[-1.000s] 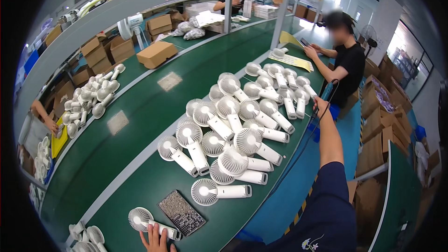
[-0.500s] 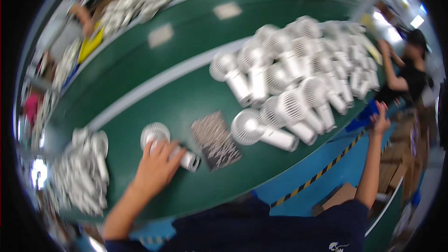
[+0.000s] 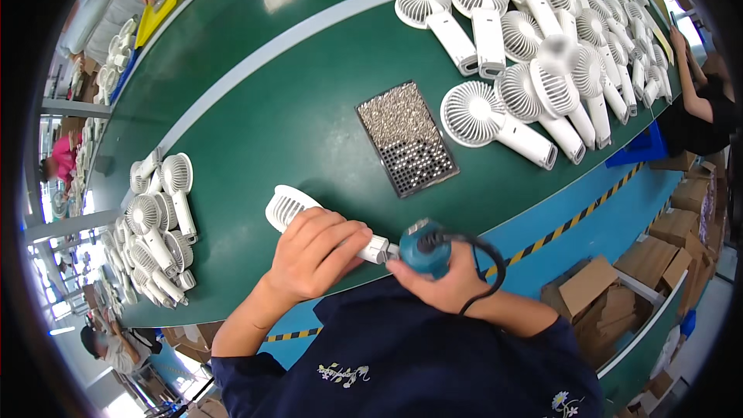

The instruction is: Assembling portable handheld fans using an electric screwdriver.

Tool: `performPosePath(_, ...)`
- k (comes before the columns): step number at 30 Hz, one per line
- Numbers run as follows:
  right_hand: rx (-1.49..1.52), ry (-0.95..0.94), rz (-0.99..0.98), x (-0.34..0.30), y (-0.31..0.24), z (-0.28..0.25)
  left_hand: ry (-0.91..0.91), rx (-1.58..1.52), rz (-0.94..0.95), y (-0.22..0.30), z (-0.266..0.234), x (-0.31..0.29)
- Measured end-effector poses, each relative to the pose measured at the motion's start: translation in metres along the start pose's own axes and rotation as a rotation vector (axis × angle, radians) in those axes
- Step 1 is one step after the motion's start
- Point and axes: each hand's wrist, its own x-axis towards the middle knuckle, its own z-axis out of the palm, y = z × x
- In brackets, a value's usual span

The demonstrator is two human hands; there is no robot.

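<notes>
A white handheld fan (image 3: 287, 207) is gripped in my left hand (image 3: 312, 254), tilted over the table's near edge with its handle end pointing right. My right hand (image 3: 449, 285) is wrapped round a teal electric screwdriver (image 3: 426, 253) with a black cord. The screwdriver's tip meets the end of the fan's handle; my fingers partly hide the exact contact. Beyond the hands lies a black tray (image 3: 406, 139) of small metal pieces that look like screws, filling its far part in a heap and sitting in holes nearer me.
Many white fans (image 3: 534, 81) crowd the green table (image 3: 255, 128) at the right. Another pile of fans (image 3: 151, 236) sits at the left. A pale rail (image 3: 255, 54) runs across the table. Co-workers (image 3: 700, 97) stand at the far right and left; cardboard boxes (image 3: 600, 294) lie lower right.
My left hand has lifted the fan off the table and turned it. My right hand, earlier raised at the far right with nothing visible in it, now holds the screwdriver at the fan's handle.
</notes>
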Motion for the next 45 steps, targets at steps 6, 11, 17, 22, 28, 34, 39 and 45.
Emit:
performPosePath(6,-0.035,0.000,-0.220,0.013,-0.013,0.008,0.010,-0.010,-0.077,0.004,-0.004,-0.016)
performPosePath(11,-0.034,-0.041,-0.333,0.016,-0.017,0.010,-0.079,0.180,-0.226,-0.009,-0.015,-0.029)
performPosePath(17,-0.101,-0.110,-0.363,0.002,-0.025,0.001,0.072,0.229,-0.221,-0.001,-0.012,-0.050)
performPosePath(22,-0.133,-0.140,-0.467,0.004,-0.026,0.005,0.185,0.348,-0.198,0.007,-0.010,-0.051)
performPosePath(28,-0.192,-0.153,-0.519,0.002,-0.030,0.017,0.235,0.310,-0.166,0.017,-0.002,-0.051)
performPosePath(34,-0.224,-0.150,-0.648,0.007,-0.020,0.011,-0.056,0.079,-0.278,0.023,-0.028,-0.030)
performPosePath(39,-0.344,-0.185,-0.778,0.011,-0.016,0.009,-0.297,-0.144,-0.199,0.007,-0.047,-0.011)
performPosePath(45,-0.313,-0.211,-0.740,0.014,-0.014,0.001,-0.397,-0.285,0.024,-0.008,-0.041,-0.002)
